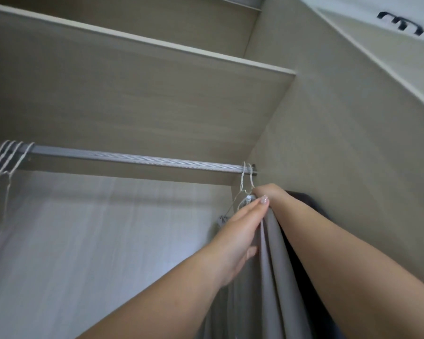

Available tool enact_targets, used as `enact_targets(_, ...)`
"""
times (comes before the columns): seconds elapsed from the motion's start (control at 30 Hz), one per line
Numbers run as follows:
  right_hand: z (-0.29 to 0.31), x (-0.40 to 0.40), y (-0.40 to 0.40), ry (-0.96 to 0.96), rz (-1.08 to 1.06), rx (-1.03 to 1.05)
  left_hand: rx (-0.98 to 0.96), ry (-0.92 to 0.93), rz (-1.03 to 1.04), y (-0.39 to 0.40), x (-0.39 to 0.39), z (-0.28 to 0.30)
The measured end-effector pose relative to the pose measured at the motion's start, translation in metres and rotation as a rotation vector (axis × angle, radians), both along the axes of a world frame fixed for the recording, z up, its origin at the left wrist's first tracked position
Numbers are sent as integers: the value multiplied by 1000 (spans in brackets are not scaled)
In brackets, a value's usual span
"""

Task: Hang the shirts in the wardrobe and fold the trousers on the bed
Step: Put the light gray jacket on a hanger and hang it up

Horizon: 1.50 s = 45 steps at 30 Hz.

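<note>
Far left of the rail [132, 158] there's a bunch of spare white hangers [4, 157] pushed together — bare as far as I can see, probably parked there so the middle of the rail stays free for sliding stuff along. The wardrobe [328, 143] shelf sits right above, so there isn't much headroom over the bar.

Moving right, the left hand [240, 231] reaches up with fingers stretched out nearly straight, laid flat against the side of the grey shirt [274, 253]. The thumb pokes out lower down. It looks like it's steadying or smoothing the fabric rather than gripping, which makes sense if the collar is being squared up on the hanger.

The shirt itself hangs in long folds at the far right end of the rail, and two white wire hooks [247, 174] are already over the bar just beside the side panel.

The right hand [267, 192] is bunched up at the neck of the shirt, right under those hooks — fingers curled, seemingly pinching the collar or hanger neck, though exactly what it grips is hidden. Something dark [301, 199] hangs behind it against the wall; can't tell what.
</note>
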State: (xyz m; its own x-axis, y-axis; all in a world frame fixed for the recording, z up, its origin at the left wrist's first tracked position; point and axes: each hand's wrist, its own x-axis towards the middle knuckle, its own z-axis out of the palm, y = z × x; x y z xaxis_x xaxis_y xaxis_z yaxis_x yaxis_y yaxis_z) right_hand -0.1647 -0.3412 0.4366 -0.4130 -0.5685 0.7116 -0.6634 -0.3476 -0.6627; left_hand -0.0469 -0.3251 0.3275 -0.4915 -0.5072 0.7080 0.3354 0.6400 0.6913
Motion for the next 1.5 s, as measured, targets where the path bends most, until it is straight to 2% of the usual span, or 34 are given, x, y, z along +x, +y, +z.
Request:
enact_targets(0.1, -3, -4, -8, 153, -74, 93, 10, -7, 1, -6, -1, -4)
enact_targets(0.27, -1, -6, -8, 332, -279, 37, 59, -3, -11, -11, 4, -8)
enact_targets(0.47, -8, 6, 1, 682, -666, -232, 27, 69, 121, -23, 23, -10)
enact_targets(0.53, -16, 20, 4, 816, -663, -357, 26, 92, 164, -28, 34, -12)
enact_targets(0.6, -25, 37, 7, 838, -514, -493, 28, 117, 208, -33, 49, -15)
enact_targets(0.67, -37, 60, 9, 732, -288, -594, 41, 147, 252, -36, 68, -20)
enact_targets(0.73, -52, 83, 10, 501, 113, -591, 56, 191, 309, -36, 91, -27)
enact_targets(0.8, -74, 109, 11, 225, 619, -468, 85, 240, 378, -35, 119, -40)
enact_targets(0.87, -97, 129, 7, 49, 922, -344, 112, 278, 459, -31, 150, -57)
enact_targets(0.97, -137, 159, -2, -31, 1107, -242, 153, 293, 602, -17, 197, -88)
enact_targets(1.3, -282, 287, 19, -78, 1698, 130, 286, 297, 1009, 89, 300, -210)
enact_targets(1.5, -348, 355, 82, 28, 1975, 266, 350, 351, 1276, 203, 336, -268)
